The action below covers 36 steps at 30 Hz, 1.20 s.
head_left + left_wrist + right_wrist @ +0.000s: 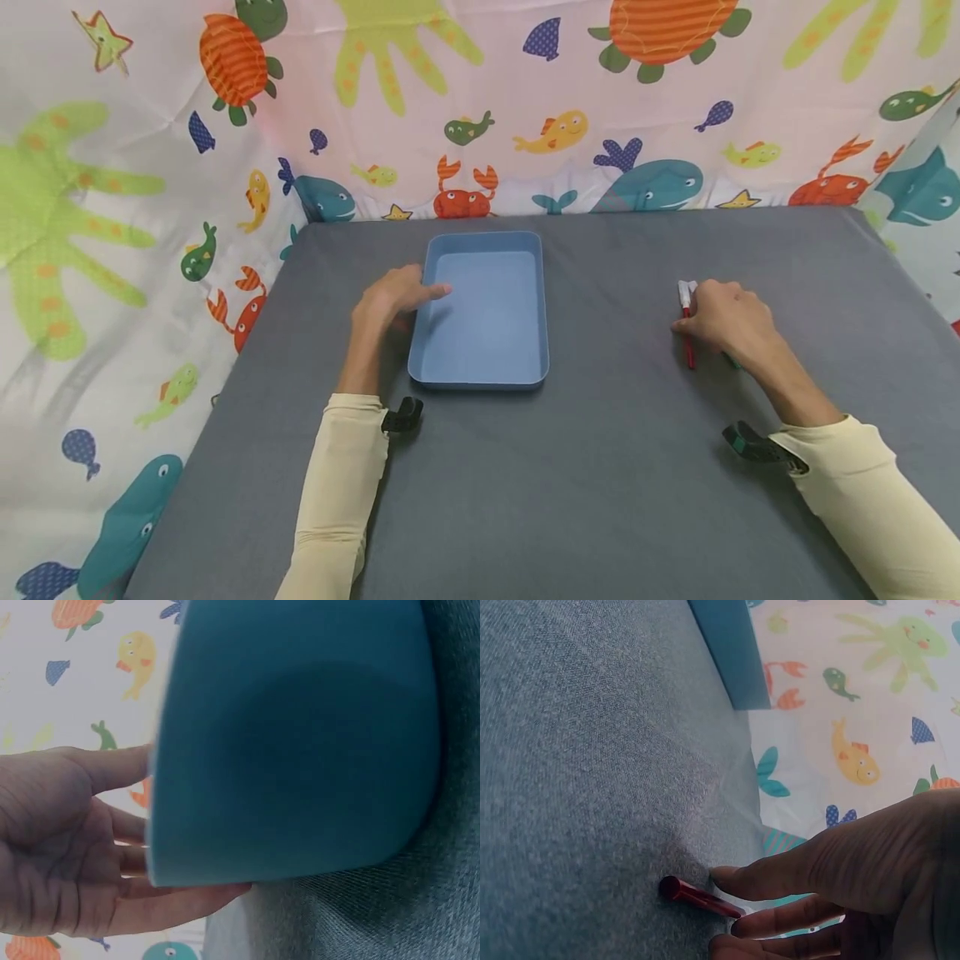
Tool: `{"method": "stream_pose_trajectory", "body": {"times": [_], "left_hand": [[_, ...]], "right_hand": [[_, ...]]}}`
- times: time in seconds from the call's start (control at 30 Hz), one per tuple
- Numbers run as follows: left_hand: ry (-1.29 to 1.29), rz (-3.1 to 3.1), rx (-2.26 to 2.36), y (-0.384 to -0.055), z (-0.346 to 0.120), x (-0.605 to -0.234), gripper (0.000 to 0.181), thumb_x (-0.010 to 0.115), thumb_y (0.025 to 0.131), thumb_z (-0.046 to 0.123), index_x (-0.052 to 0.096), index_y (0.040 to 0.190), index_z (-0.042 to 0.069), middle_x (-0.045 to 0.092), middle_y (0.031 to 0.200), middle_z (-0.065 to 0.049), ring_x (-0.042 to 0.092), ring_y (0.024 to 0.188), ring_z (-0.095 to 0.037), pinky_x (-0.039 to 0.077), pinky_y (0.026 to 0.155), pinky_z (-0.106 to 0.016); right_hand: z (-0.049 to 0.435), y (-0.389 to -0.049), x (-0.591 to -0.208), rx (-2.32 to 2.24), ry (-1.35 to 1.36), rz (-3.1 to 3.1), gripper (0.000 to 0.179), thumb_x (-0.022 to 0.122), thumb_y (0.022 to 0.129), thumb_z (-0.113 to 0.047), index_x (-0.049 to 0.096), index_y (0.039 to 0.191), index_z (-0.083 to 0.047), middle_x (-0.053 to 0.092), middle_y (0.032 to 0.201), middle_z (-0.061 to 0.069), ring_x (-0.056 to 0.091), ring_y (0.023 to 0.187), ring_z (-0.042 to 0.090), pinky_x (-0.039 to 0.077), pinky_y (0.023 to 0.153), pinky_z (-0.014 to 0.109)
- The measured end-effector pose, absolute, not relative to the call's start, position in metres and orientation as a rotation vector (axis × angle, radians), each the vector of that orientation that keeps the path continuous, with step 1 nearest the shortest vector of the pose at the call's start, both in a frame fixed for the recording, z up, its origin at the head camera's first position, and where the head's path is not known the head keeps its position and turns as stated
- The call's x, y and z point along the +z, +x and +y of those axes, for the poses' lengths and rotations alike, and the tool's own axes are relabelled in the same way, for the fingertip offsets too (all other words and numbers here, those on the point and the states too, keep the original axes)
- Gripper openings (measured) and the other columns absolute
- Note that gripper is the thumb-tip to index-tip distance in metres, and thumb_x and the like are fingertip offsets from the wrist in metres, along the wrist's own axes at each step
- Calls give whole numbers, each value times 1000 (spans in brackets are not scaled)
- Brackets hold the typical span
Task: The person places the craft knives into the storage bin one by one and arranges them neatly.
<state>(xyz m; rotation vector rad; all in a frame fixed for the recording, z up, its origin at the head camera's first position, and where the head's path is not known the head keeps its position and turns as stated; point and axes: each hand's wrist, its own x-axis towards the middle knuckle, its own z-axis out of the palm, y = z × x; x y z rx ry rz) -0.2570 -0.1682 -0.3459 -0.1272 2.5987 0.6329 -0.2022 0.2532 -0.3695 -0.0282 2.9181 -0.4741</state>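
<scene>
A shallow blue tray point(480, 321) lies on the grey cloth. At its left wall my left hand point(393, 296) grips the edge, thumb over the rim and the other fingers along the outside. The left wrist view shows the tray's outer wall point(300, 765) up close beside the fingers. To the right, my right hand point(731, 321) is low over the cloth, thumb and fingers on either side of a slender red stick point(689, 354) with a white end. Part of a green stick point(732, 361) shows from under the palm; the rest is hidden.
Grey cloth point(585, 475) covers the table. A curtain point(510, 83) printed with sea animals stands along the back and left side, right at the table's edge. Each wrist carries a small black camera, such as the left one point(403, 415).
</scene>
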Motion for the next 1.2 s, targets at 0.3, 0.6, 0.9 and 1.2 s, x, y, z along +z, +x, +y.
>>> {"method": "stream_pose_trajectory", "body": {"times": [0.3, 0.6, 0.9, 1.2], "left_hand": [[-60, 2566, 664, -255, -167, -348, 77, 57, 87, 45, 22, 144, 7, 35, 141, -16, 64, 83, -26, 52, 63, -36], [-28, 2618, 536, -254, -166, -350, 27, 51, 93, 18, 52, 113, 0, 59, 97, -13, 65, 67, -20, 48, 71, -39], [7, 2623, 491, -257, -170, -348, 23, 50, 90, 11, 53, 111, 0, 61, 87, -12, 67, 70, -23, 47, 72, -40], [-10, 2637, 483, -258, -172, -347, 24, 52, 91, 12, 53, 110, -1, 61, 89, -13, 66, 69, -21, 46, 75, -40]], "right_hand": [[253, -200, -369, -479, -14, 2911, 28, 68, 80, -23, 54, 67, -3, 48, 58, 9, 47, 50, 22, 34, 44, 33], [255, -200, -369, -482, -36, 2876, 18, 64, 82, -18, 58, 71, -5, 52, 58, 6, 51, 48, 19, 35, 44, 34], [250, -205, -367, -503, -31, 2857, 20, 58, 83, -19, 58, 68, -5, 51, 59, 6, 50, 54, 22, 34, 45, 35], [241, -207, -352, -668, -51, 2856, 26, 61, 83, -23, 65, 92, 1, 64, 73, 7, 60, 58, 17, 42, 52, 34]]}}
